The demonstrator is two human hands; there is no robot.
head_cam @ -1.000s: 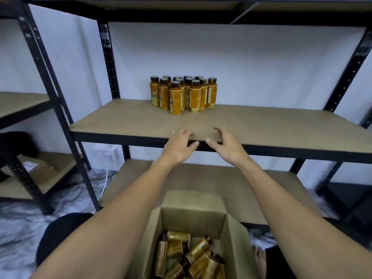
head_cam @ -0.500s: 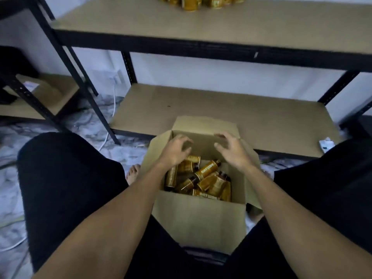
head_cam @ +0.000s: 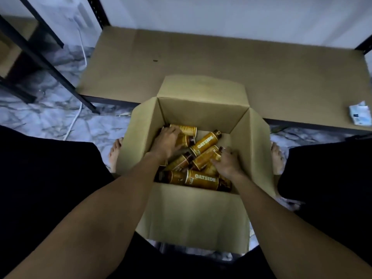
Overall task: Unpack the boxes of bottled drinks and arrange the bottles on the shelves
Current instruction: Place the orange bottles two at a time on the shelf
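Well off to the left of the left hand (head_cam: 168, 137), a white cable (head_cam: 80, 109) trails over the marbled floor (head_cam: 40, 117). Closer in, a bare left foot (head_cam: 115, 153) rests just outside the box (head_cam: 197, 210), which stands open between the person's legs with its flaps spread.

The left hand is down inside the box at its far left corner. Its fingers are curled over a left bottle (head_cam: 186, 141) lying on its side and gripping it, though the blur there makes the hold hard to judge. Just beyond those fingers lies another bottle (head_cam: 187, 129), against the far wall.

Between the two hands a labelled bottle (head_cam: 204, 144) lies slantwise, cap pointing away. The rest of the bottles (head_cam: 179, 163) are heaped on their sides below it, and one long one (head_cam: 201, 179) lies across the near wall, just short of the right hand (head_cam: 227, 164).

The right hand is on the right of the heap, its fingers wrapped round the neck end of a right bottle (head_cam: 204, 160) and its thumb pressed to that bottle's side.

Beyond both hands, past the far flap, the low shelf (head_cam: 201, 57) lies flat. To the right of the right hand, a bare right foot (head_cam: 276, 156) sits outside the box wall. Farther right and beyond it, a small pale packet (head_cam: 360, 115) lies on the shelf's front corner.
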